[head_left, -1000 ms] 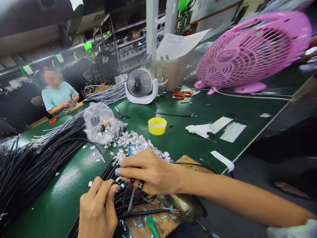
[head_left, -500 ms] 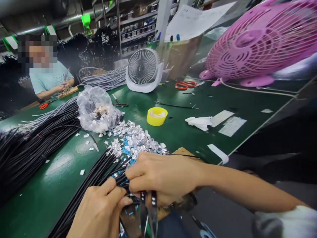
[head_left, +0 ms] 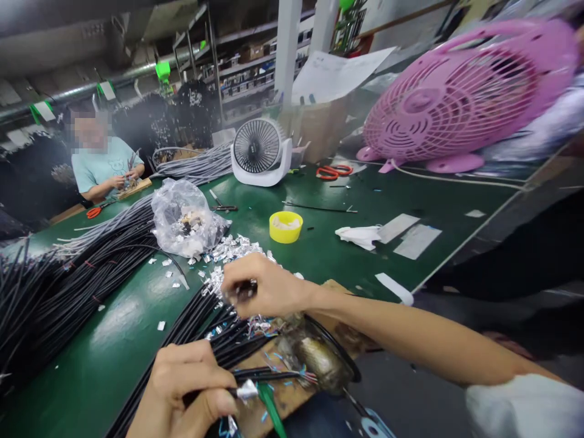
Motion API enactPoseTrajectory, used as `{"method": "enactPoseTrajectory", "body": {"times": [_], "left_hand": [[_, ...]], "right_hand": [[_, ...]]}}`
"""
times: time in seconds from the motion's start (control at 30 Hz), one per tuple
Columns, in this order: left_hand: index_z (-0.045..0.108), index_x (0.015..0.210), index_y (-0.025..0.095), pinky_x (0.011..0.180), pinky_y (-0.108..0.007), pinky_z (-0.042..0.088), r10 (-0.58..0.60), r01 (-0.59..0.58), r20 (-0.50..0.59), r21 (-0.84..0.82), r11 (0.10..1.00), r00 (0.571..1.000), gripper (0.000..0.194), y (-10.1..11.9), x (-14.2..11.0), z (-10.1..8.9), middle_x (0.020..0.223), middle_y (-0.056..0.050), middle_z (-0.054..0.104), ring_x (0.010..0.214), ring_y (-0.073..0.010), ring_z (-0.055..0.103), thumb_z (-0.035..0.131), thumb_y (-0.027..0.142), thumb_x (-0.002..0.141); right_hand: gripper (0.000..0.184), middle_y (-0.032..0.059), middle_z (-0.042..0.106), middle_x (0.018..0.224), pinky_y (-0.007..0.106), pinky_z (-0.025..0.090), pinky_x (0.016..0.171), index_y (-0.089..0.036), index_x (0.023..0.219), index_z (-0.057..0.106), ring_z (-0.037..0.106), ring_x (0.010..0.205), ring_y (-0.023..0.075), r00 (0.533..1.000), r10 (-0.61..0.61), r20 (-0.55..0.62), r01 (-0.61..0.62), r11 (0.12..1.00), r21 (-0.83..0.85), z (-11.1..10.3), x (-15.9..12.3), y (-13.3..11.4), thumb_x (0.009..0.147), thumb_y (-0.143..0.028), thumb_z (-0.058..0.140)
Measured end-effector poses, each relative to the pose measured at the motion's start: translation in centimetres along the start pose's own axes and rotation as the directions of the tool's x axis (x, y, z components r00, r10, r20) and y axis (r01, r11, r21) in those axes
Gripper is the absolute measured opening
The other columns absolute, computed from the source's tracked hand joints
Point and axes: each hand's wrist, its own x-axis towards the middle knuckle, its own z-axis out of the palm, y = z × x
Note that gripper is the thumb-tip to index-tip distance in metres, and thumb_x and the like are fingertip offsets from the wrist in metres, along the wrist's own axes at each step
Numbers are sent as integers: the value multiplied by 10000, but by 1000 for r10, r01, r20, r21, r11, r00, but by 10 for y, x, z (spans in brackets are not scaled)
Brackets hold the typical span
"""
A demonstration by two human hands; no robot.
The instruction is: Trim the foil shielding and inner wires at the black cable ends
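My left hand (head_left: pixel 182 389) is closed around a black cable (head_left: pixel 232 392). A piece of silver foil (head_left: pixel 247 390) wraps the cable's end, just past the fingertips. My right hand (head_left: pixel 262 286) is raised over a pile of foil scraps (head_left: pixel 239 248), its fingers curled; something dark shows inside the curl, too hidden to name. Below it, stripped cable ends with thin coloured wires (head_left: pixel 308 376) lie on a wooden board (head_left: pixel 292 401), and a green strip (head_left: pixel 270 409) stands beside the foil. A bundle of black cables (head_left: pixel 182 344) runs along my left hand.
A plastic bag of scraps (head_left: pixel 185 219), a yellow tape ring (head_left: pixel 286 228), a white fan (head_left: pixel 260 152), red-handled scissors (head_left: pixel 334 173) and a pink fan (head_left: pixel 447 109) stand or lie on the green table (head_left: pixel 123 340). Across it sits a co-worker (head_left: pixel 107 164). A roundish metal object (head_left: pixel 322 359) is near my right forearm.
My right hand has moved up and away from my left hand. The black-and-metal tool beneath it no longer shows. The foil-wrapped cable end has come into sight. The view has shifted slightly.
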Motion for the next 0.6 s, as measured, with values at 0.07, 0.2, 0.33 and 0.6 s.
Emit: {"method": "enactPoseTrajectory", "body": {"times": [0.07,0.2,0.33,0.6], "left_hand": [[682,628,182,425,-228,370,-61,61,-144,-6,998,988,411,-2,1,0,512,-17,528,454,-109,506,445,395,888],[679,755,150,398,-196,400,-180,179,-389,-39,983,903,222,-10,3,2,554,5,505,428,-87,499,515,261,856],[677,725,166,366,-182,403,-232,207,-468,-104,973,853,198,-12,2,3,535,25,481,386,-75,483,538,257,832],[673,699,180,359,-186,383,-289,229,-476,-181,956,831,175,-10,0,7,530,31,482,373,-73,483,574,279,805]], "right_hand": [[135,-14,510,530,199,352,484,-119,588,586,431,487,83,960,74,-270,-106,989,-104,-2,2,-10,695,-147,511],[312,49,642,813,251,445,586,-131,1016,600,568,659,151,921,59,-385,-142,971,-193,12,-2,-30,797,-353,586],[241,53,652,865,280,458,674,-175,1032,607,594,772,167,965,-59,-256,-14,962,-273,32,-9,-32,922,-312,441],[220,47,663,801,263,454,651,-156,950,656,593,732,154,967,-74,-244,16,973,-232,34,-13,-22,909,-282,480]]}}
